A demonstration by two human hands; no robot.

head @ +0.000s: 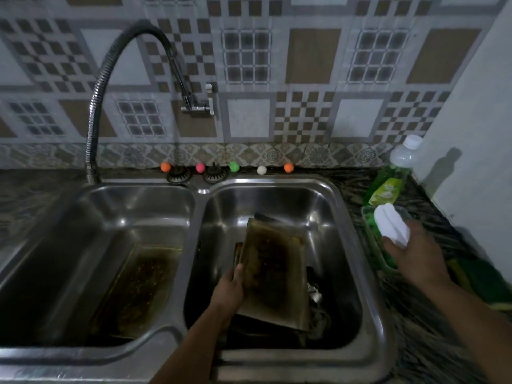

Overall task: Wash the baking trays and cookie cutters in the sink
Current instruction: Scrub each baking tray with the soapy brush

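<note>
A dirty, browned baking tray [273,273] stands tilted in the right basin of the steel double sink [368,273]. My left hand [228,291] grips its left edge. More dark trays and metal pieces [315,293] lie under and behind it, too dim to tell apart. Another stained tray [138,286] lies flat in the left basin. On the counter to the right, my right hand [412,256] holds a white object [392,224] over a green plastic container [372,239].
A flexible hose tap [97,106] arches over the left basin. A green dish-soap bottle [388,181] stands at the back right by the white wall. Two drain strainers [178,174] and several small coloured balls sit behind the sink. A green and yellow sponge [482,281] lies on the dark counter.
</note>
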